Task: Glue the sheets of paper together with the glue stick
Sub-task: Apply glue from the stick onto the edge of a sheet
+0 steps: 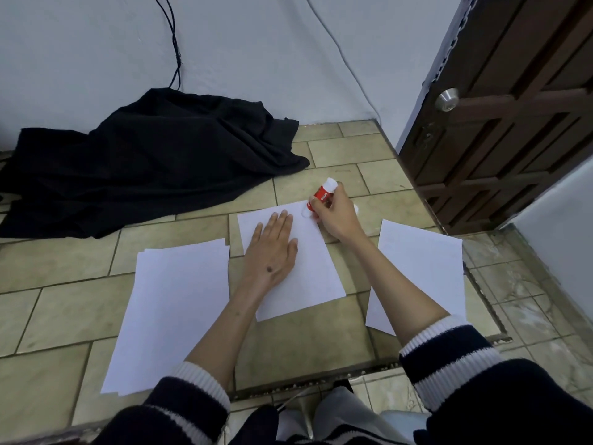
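Observation:
A white sheet of paper (308, 271) lies in the middle of the tiled surface. My left hand (272, 248) rests flat on it, palm down, fingers together. My right hand (333, 216) grips a red glue stick (322, 194) with a white end, tilted, its tip touching the sheet's far right corner. A stack of white sheets (167, 316) lies to the left. Another white sheet (420, 268) lies to the right, partly hidden by my right forearm.
A crumpled black cloth (144, 159) lies at the back left against the white wall, with cables hanging above it. A dark wooden door (513, 123) with a metal knob stands at the right. The tiled platform's edge (321, 383) runs just before my knees.

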